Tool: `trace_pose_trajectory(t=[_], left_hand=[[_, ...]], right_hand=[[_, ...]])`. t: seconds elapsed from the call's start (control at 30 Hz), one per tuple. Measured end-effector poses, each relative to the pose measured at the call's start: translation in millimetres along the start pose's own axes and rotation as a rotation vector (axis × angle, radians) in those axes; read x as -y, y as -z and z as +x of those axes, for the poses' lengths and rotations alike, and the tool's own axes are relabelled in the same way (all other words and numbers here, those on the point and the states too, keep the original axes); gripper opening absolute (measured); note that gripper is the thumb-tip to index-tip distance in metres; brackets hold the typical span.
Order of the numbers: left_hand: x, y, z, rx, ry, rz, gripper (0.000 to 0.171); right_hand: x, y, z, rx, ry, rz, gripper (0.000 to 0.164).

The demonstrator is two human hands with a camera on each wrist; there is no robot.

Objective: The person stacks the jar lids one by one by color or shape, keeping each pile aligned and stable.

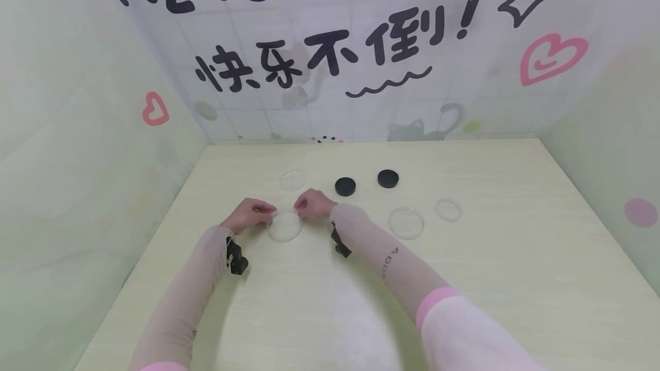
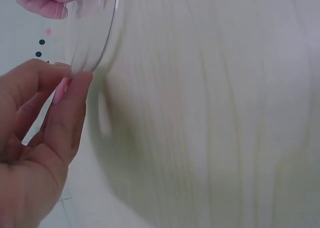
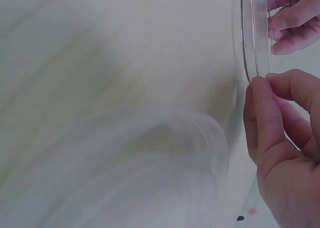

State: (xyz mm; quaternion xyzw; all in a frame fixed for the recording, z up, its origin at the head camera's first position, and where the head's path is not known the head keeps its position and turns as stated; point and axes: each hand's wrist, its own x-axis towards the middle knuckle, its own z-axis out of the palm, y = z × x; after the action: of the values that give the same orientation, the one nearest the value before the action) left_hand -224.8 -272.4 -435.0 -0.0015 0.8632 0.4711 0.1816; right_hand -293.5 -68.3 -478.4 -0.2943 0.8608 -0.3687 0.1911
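Observation:
Between the two hands, a clear petri dish [image 1: 285, 240] is held by its edge, close over the table in the head view. The left hand [image 1: 249, 214] pinches its left side with thumb and forefinger; the left wrist view shows the fingertips [image 2: 82, 78] right at the rim. On the opposite side, the right hand [image 1: 315, 205] pinches the rim too, with the dish's clear wall [image 3: 252, 38] rising above the fingertips in the right wrist view. A thin clear round piece [image 1: 292, 170] lies just beyond the hands.
Two black round discs [image 1: 345, 186] sit on the pale wooden table [image 1: 319, 314] beyond the right hand. Right of the right forearm lie a larger clear dish [image 1: 406, 237] and a smaller clear round piece [image 1: 448, 220]. Printed fabric walls [image 1: 330, 119] border the table's back and sides.

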Motion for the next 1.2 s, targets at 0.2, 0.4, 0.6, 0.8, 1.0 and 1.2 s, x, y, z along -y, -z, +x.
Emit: trace_pose_trajectory(t=[0.2, 0.4, 0.6, 0.8, 1.0, 1.2], left_hand=[[-10.9, -5.0, 2.4, -0.028, 0.021, 0.0, 0.03], [-22.6, -10.9, 7.6, -0.041, -0.02, -0.045, 0.03], [-39.2, -18.3, 13.3, -0.027, -0.041, -0.086, 0.031], [-51.6, -29.4, 18.5, 0.0, -0.068, -0.101, 0.032], [-65.3, -44.2, 26.1, 0.029, -0.084, -0.098, 0.031], [-81.6, -65.8, 35.5, 0.049, -0.11, -0.066, 0.029]], right_hand=[[39, 25, -32, 0.023, -0.118, 0.083, 0.025], [57, 55, -54, 0.031, -0.139, 0.129, 0.025], [35, 67, -48, 0.029, -0.145, 0.144, 0.024], [26, 81, -57, 0.023, -0.151, 0.139, 0.024], [10, 92, -68, 0.017, -0.147, 0.141, 0.024], [-7, 102, -87, -0.004, -0.139, 0.161, 0.022]])
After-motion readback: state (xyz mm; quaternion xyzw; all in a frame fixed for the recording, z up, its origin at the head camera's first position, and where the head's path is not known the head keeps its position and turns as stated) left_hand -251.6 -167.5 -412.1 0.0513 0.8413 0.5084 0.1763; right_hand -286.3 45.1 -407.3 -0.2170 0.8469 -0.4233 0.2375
